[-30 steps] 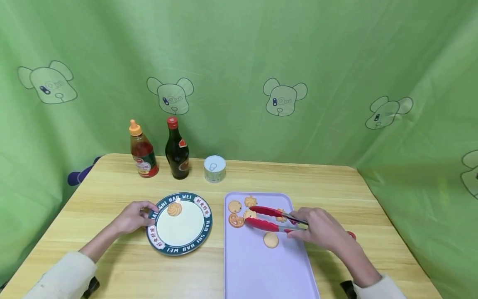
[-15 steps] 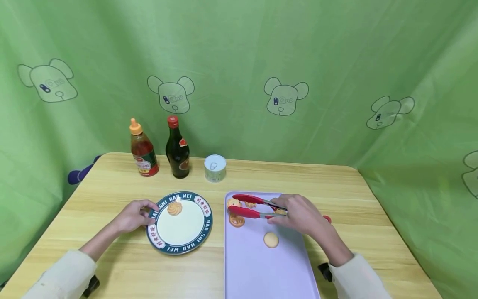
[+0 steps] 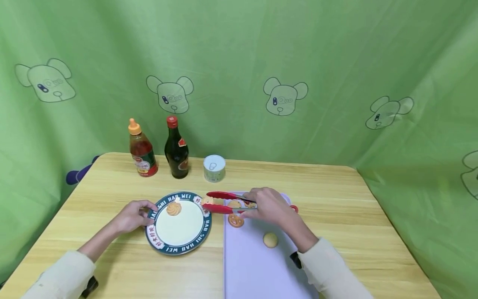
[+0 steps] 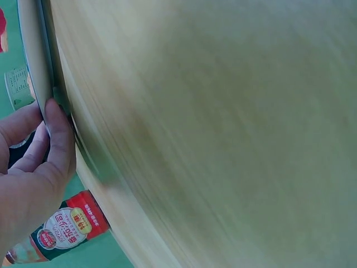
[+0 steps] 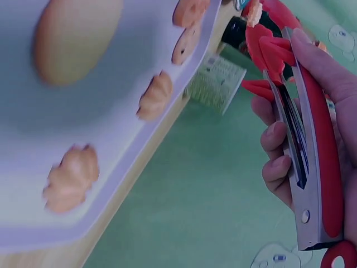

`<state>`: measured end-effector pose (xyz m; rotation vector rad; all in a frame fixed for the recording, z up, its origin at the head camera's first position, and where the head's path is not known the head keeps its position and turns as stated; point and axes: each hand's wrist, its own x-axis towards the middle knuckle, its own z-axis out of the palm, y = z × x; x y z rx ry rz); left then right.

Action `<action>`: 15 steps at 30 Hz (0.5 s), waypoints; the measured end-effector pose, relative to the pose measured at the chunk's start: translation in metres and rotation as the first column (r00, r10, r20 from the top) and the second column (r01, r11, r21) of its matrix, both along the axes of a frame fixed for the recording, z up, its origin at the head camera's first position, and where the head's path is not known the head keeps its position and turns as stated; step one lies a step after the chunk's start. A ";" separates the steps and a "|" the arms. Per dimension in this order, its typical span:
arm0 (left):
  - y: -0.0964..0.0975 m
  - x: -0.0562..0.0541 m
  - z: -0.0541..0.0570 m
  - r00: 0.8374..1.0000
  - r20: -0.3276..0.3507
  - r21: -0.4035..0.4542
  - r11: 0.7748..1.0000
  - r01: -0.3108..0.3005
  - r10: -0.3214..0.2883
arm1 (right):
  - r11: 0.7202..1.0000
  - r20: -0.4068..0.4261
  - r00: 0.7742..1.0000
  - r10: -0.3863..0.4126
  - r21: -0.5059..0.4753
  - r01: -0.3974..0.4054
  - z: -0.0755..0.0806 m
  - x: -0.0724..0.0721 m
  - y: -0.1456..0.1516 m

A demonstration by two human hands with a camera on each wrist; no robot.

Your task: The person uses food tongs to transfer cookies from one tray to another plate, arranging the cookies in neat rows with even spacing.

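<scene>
Though pale, a bumpy cookie (image 3: 207, 201) in red tongs (image 3: 221, 209) within right hand's (image 3: 266, 204) grip, plate (image 3: 181, 229) in left hand's (image 3: 133, 216).

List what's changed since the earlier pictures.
The right hand has moved the red tongs leftward from the tray, carrying a cookie to the right rim of the plate in the head view. Unchanged: the left hand holds the plate's edge, a swirled cookie lies on it, bottles and can stand behind.

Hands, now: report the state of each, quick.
Left hand: holding the plate by its rim, between thumb and fingers.
Right hand: closed round the tongs, whose red tips hold a cookie.
</scene>
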<state>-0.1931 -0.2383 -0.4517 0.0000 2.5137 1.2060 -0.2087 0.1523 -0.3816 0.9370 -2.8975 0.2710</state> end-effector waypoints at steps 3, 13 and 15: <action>-0.001 0.001 0.001 1.000 0.005 -0.001 1.000 -0.004 0.004 | 1.000 0.000 1.000 0.004 -0.003 -0.004 -0.003 -0.002 -0.012; 0.000 0.001 0.001 1.000 0.007 0.001 1.000 -0.006 0.006 | 0.999 0.048 0.999 -0.025 0.026 0.023 -0.016 -0.005 -0.041; 0.000 0.001 0.001 1.000 0.005 0.000 1.000 -0.006 0.006 | 0.999 0.043 0.999 -0.021 0.037 0.019 -0.018 -0.004 -0.045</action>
